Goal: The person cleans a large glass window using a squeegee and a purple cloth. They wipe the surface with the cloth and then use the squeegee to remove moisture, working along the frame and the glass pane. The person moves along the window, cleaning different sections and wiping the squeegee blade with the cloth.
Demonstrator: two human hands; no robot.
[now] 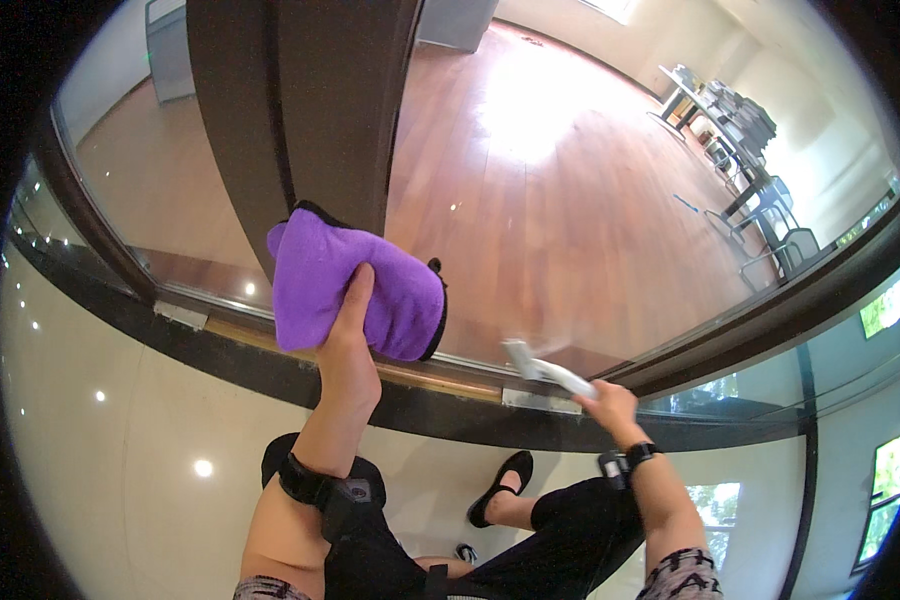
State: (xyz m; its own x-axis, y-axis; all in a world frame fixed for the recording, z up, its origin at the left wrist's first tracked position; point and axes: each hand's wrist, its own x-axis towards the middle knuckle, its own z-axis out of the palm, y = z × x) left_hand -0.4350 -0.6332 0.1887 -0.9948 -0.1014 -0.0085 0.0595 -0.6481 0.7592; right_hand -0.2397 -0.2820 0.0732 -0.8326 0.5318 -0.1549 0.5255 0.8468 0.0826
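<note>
My left hand (351, 326) grips a folded purple microfiber cloth (409, 300) with dark edging, thumb lying across its face. The cloth is in front of the dark door frame (337, 112) and the lower part of the glass; whether it touches them I cannot tell. Lower right, my right hand (613, 409) is closed around the handle of a white hand tool (562, 375). Its head is blurred and points up and left, near the bottom edge of a glass pane (525, 247). The exact kind of tool is unclear.
A dark threshold strip (435, 409) with metal plates curves below the glass. Past the pane lies a wooden floor (585, 202), with a table (727, 127) bearing stacked items and several chairs (795, 251). Shiny pale tiles (157, 420) lie around my bent legs.
</note>
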